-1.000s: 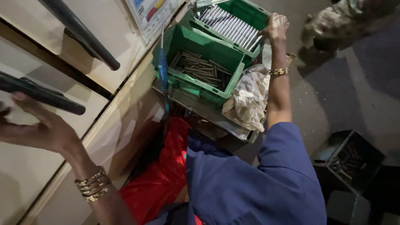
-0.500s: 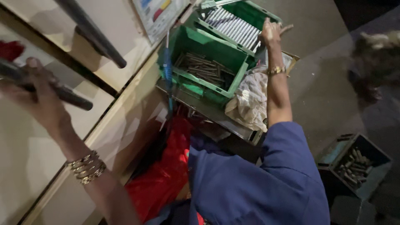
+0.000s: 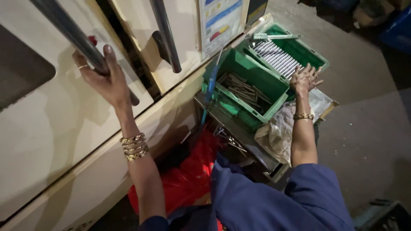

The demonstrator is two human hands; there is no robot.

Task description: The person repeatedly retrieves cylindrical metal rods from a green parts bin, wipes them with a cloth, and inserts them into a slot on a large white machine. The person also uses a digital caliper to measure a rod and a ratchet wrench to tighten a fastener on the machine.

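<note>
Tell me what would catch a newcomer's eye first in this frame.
Probably the left hand, gripping a dark metal bar on the cream panel at upper left. Next, the right hand resting on the edge of a green crate of metal rods at upper right. A red bag lies low in the middle, between the arms.

Support: a low metal stand (image 3: 239,137) at centre frame, set against the cream cabinet.
On it, at 12 o'clock: a green crate (image 3: 250,85) of loose metal rods.
At 1 o'clock: a second green crate (image 3: 308,51) holding neatly laid silvery rods.
At 4 o'clock: a crumpled pale cloth (image 3: 278,132) draped over the stand's edge.
Below, at 6 o'clock: grey floor (image 3: 368,141).
</note>
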